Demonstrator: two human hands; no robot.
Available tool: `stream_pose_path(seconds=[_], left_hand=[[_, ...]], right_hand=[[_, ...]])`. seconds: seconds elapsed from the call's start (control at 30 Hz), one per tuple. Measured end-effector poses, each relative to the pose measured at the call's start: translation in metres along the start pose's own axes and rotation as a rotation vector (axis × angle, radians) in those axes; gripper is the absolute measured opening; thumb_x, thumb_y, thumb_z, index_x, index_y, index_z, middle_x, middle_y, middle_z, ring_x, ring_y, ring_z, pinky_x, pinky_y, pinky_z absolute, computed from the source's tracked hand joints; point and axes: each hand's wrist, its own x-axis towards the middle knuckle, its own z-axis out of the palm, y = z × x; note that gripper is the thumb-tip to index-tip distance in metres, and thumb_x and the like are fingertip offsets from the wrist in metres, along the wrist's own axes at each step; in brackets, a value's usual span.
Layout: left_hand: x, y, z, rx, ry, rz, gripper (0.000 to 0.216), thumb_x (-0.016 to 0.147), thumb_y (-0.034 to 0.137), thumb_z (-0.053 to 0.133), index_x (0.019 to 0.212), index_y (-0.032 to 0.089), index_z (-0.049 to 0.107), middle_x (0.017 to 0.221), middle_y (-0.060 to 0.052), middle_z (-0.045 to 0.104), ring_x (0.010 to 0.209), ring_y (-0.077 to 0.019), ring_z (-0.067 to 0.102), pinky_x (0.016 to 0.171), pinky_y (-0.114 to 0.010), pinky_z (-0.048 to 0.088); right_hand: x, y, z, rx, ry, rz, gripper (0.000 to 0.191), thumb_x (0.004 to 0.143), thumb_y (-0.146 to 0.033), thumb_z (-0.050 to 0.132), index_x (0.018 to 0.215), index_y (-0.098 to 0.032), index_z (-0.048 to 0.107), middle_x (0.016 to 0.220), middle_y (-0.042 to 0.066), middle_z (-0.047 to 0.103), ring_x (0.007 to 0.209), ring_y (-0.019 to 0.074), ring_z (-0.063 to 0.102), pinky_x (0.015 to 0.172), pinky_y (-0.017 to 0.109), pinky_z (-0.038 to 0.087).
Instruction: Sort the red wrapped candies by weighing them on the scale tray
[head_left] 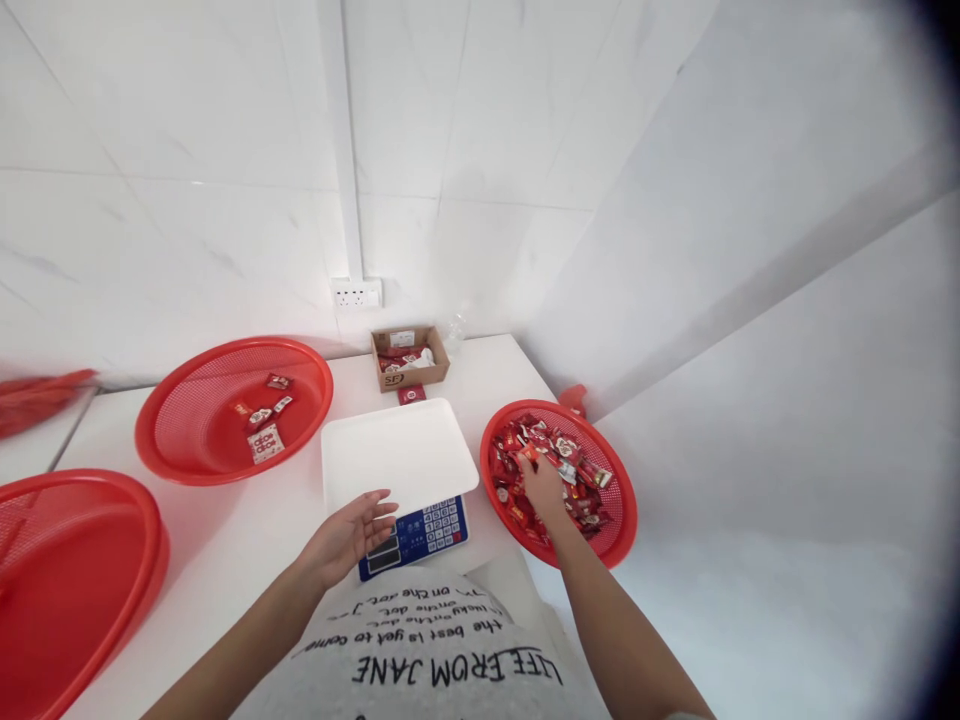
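Note:
My right hand [543, 485] reaches into a red mesh basket [621, 500] filled with small wrapped snack packets [566, 448]. Its fingertips pinch a small orange-red packet [529, 454] at the top of the pile. My left hand [351, 532] hovers palm up over the near left corner of a digital scale, fingers apart and nothing in them. A bare white pan [397, 450] tops the scale, and its blue keypad panel [431, 530] faces me, partly covered by my left hand.
Left of the scale, another red basket [187, 440] holds a few packets and a patterned square packet [265, 444]. A third red basket [75, 590] stands nearer. Behind the scale sit a cardboard box [391, 378] with packets and a red packet [412, 395]. A wall socket [357, 294] is above.

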Motion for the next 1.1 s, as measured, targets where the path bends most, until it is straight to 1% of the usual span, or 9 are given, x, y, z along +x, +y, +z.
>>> stream_pose_path(seconds=[0.13,0.23,0.37,0.47,0.57,0.67,0.77,0.93,1.1], left_hand=[[0.001,-0.001,0.025,0.049,-0.173,-0.061,0.029,0.086,0.03,0.054,0.11,0.013,0.056,0.103,-0.01,0.064,0.084,-0.0158,0.064,0.075,-0.027,0.051],[0.002,-0.004,0.042,0.046,-0.305,-0.084,0.032,0.088,0.035,0.05,0.11,0.014,0.056,0.103,-0.011,0.065,0.088,-0.0172,0.064,0.078,-0.028,0.05],[0.009,-0.01,0.048,0.037,-0.325,0.02,0.016,0.085,0.027,0.055,0.093,0.013,0.058,0.08,-0.007,0.065,0.067,-0.0143,0.063,0.067,-0.027,0.05],[0.017,-0.01,0.041,0.052,-0.214,0.076,0.009,0.084,0.022,0.057,0.089,0.014,0.055,0.072,-0.004,0.062,0.058,-0.0121,0.06,0.059,-0.024,0.049],[0.025,-0.002,0.033,0.042,-0.125,0.12,0.024,0.087,0.025,0.053,0.11,0.017,0.049,0.083,-0.004,0.064,0.067,-0.0116,0.064,0.068,-0.023,0.05],[0.027,0.007,0.028,0.139,0.012,0.147,0.066,0.087,0.036,0.053,0.14,0.024,0.015,0.102,-0.011,0.063,0.079,-0.0162,0.066,0.076,-0.03,0.051],[0.024,0.007,0.022,0.35,0.128,0.18,0.091,0.082,0.043,0.059,0.144,0.027,-0.006,0.114,-0.017,0.058,0.084,-0.0206,0.065,0.075,-0.034,0.05],[0.022,-0.013,0.011,0.491,0.052,0.139,0.074,0.082,0.042,0.058,0.141,0.021,0.019,0.108,-0.016,0.061,0.081,-0.0193,0.063,0.074,-0.033,0.049],[0.016,-0.026,0.011,0.485,-0.066,0.108,0.054,0.078,0.049,0.059,0.119,0.016,0.047,0.102,-0.014,0.063,0.085,-0.0192,0.062,0.074,-0.031,0.048]], right_hand=[[-0.028,-0.052,0.005,0.211,-0.222,-0.087,0.036,0.084,-0.051,0.041,0.076,-0.02,0.056,0.051,-0.002,0.053,0.046,0.0142,0.048,0.05,0.026,0.04],[-0.059,-0.083,0.016,0.486,-0.646,-0.135,0.031,0.081,-0.051,0.05,0.08,-0.02,0.056,0.043,-0.007,0.047,0.037,0.0095,0.041,0.042,0.022,0.033],[-0.089,-0.101,0.031,0.588,-0.927,-0.143,0.027,0.077,-0.046,0.059,0.079,-0.019,0.055,0.044,-0.009,0.047,0.036,0.0061,0.038,0.038,0.018,0.029],[-0.095,-0.098,0.042,0.628,-0.925,-0.044,0.029,0.075,-0.048,0.06,0.077,-0.019,0.055,0.051,-0.007,0.053,0.036,0.0044,0.037,0.035,0.017,0.025],[-0.092,-0.087,0.053,0.747,-0.843,0.129,0.034,0.072,-0.052,0.061,0.079,-0.019,0.054,0.058,-0.006,0.057,0.036,0.0033,0.038,0.033,0.016,0.023],[-0.086,-0.076,0.063,0.851,-0.76,0.26,0.035,0.069,-0.051,0.065,0.081,-0.02,0.055,0.058,-0.007,0.056,0.036,0.0025,0.038,0.034,0.015,0.026],[-0.082,-0.07,0.069,0.89,-0.737,0.319,0.033,0.068,-0.047,0.067,0.083,-0.02,0.056,0.059,-0.007,0.055,0.036,0.0024,0.04,0.034,0.014,0.028],[-0.073,-0.081,0.073,0.925,-0.721,0.397,0.026,0.069,-0.041,0.067,0.08,-0.02,0.055,0.056,-0.007,0.054,0.035,0.0032,0.039,0.033,0.014,0.027],[-0.06,-0.099,0.077,1.075,-0.59,0.456,0.026,0.076,-0.041,0.061,0.095,-0.026,0.05,0.069,-0.005,0.059,0.041,0.0038,0.045,0.038,0.015,0.034]])
